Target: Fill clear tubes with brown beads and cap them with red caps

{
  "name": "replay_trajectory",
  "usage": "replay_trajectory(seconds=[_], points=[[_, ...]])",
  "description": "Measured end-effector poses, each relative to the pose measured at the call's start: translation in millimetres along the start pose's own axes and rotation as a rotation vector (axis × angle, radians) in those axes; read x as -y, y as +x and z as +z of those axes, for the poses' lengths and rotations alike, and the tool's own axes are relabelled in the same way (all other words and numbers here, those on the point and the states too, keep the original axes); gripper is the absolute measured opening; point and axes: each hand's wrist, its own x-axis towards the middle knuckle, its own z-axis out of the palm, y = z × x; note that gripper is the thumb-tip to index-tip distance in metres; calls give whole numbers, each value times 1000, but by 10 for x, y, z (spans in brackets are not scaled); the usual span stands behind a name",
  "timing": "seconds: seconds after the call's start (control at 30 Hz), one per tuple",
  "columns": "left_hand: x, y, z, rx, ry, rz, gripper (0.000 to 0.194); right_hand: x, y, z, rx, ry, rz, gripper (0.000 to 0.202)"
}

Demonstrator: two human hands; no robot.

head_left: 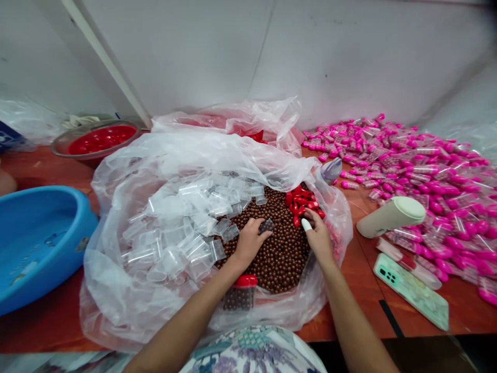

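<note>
My left hand [250, 241] is closed around a small clear plastic cup [266, 225] with brown balls in it, held low over a heap of brown balls [283, 259]. At the right side of the heap, my right hand [319, 238] reaches to a pile of red caps [302, 199]. Its fingers are a little apart and its thumb wears a white cover; no cap shows clearly between them. Many clear empty cups [186, 223] lie left of the balls. A filled container with a red cap [244, 282] rests near my left forearm.
A plastic sheet [128, 311] lies under the heap. Left stand a blue basin [77, 228] and a metal bowl [58, 145] of red pieces. Right are a pale bottle [376, 220], a phone [423, 300] and a large pile of pink-capped containers [438, 181].
</note>
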Motion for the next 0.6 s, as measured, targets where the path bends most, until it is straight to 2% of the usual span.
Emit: replay_trajectory(seconds=[0.27,0.5,0.6], points=[[-109,-51,-84,-28,-146,-49,36,79,76,106,65,-308,-185,42],[-180,-177,-204,-84,-308,-138,41,123,97,125,81,-386,-192,31],[-203,-254,-253,-80,-481,-187,40,164,25,94,81,-385,-171,26]])
